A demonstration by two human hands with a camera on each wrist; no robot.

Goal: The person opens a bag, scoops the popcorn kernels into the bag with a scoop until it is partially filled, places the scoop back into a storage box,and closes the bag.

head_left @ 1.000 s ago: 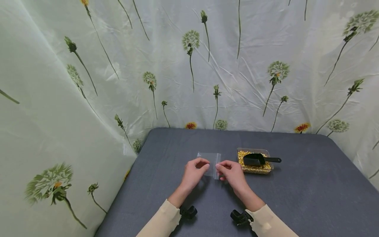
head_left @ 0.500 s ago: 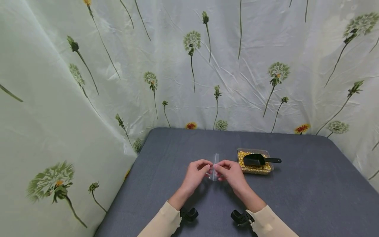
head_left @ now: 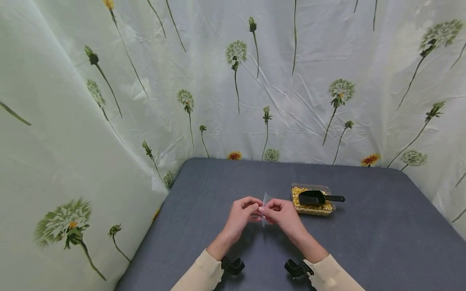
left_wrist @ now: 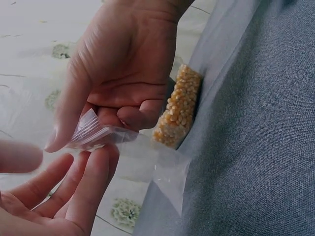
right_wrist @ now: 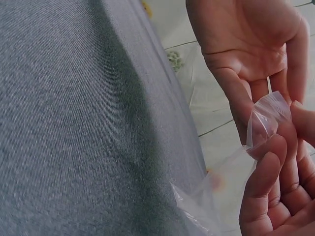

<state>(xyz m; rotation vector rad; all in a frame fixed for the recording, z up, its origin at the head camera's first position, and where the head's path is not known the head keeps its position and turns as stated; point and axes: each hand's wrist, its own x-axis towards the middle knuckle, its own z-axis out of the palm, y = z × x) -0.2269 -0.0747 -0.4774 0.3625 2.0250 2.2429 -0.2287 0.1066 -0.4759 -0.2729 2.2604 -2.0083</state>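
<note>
Both hands hold a small clear zip-lock bag between them above the table. The left hand grips it from the left, its fingertips against the bag near the zip strip in the left wrist view. From the other side the right hand pinches the same edge, thumb on the strip. In the right wrist view the bag is creased and folded at the fingers, its lower part hanging toward the table. Fingers partly hide it, and I cannot tell whether its mouth is parted.
Behind the right hand stands a clear plastic box of yellow corn kernels. A black scoop lies on the kernels, handle to the right. The grey cloth-covered table ends at a flower-printed curtain.
The bag, spread flat between the hands a second ago, has turned edge-on and bunched up. The left hand has shifted right, so the fingertips now meet at the zip strip.
</note>
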